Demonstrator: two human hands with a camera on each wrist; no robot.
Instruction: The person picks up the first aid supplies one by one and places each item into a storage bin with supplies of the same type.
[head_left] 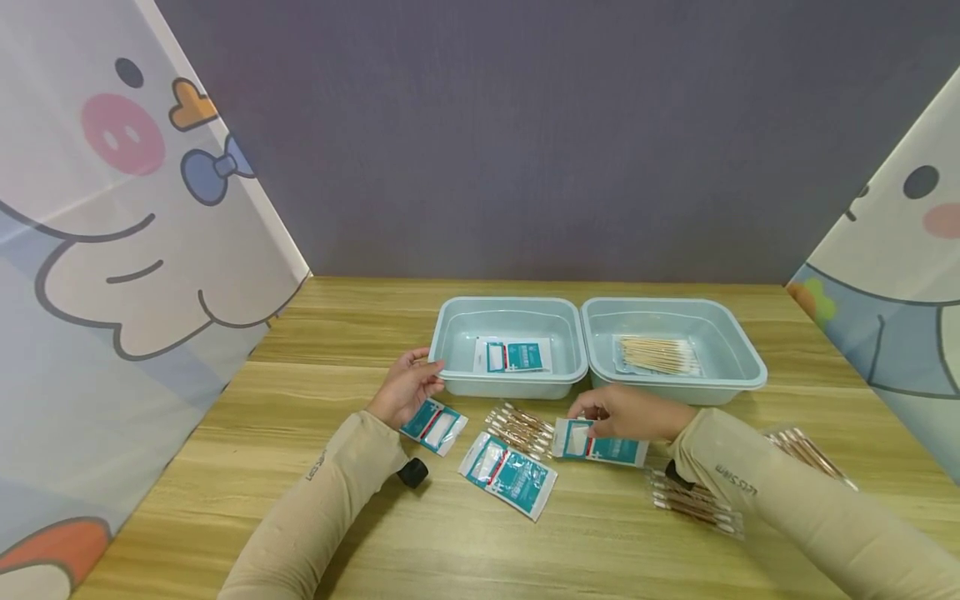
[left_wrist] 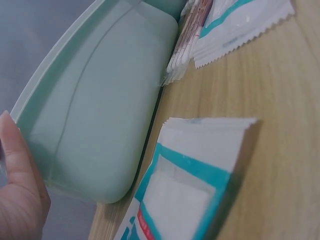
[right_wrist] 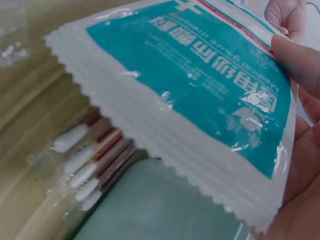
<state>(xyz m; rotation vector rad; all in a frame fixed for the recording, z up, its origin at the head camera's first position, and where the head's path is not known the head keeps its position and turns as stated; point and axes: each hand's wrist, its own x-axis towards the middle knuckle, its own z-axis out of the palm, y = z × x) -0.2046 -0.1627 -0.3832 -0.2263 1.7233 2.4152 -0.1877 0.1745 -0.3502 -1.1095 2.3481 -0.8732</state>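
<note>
My left hand [head_left: 408,388] holds the left corner of a pale green plastic tray [head_left: 510,388], its thumb [left_wrist: 20,160] at the rim. Inside that tray lies a teal-and-white packet [head_left: 513,356]. Between thumb and fingers my right hand [head_left: 626,414] pinches a medical gauze dressing packet [right_wrist: 200,75], lifted a little above the table in front of the trays. Two more gauze packets rest on the wood, one [head_left: 435,427] below my left hand and one [head_left: 508,475] in the middle. Beside them lies a clear pack of cotton swabs [head_left: 520,429].
A second pale green tray [head_left: 738,385] adjoins the first on the right and holds a pack of wooden sticks [head_left: 660,355]. More swab packs lie under my right forearm [head_left: 693,504] and farther right [head_left: 810,454]. A grey panel [head_left: 525,150] stands behind the table.
</note>
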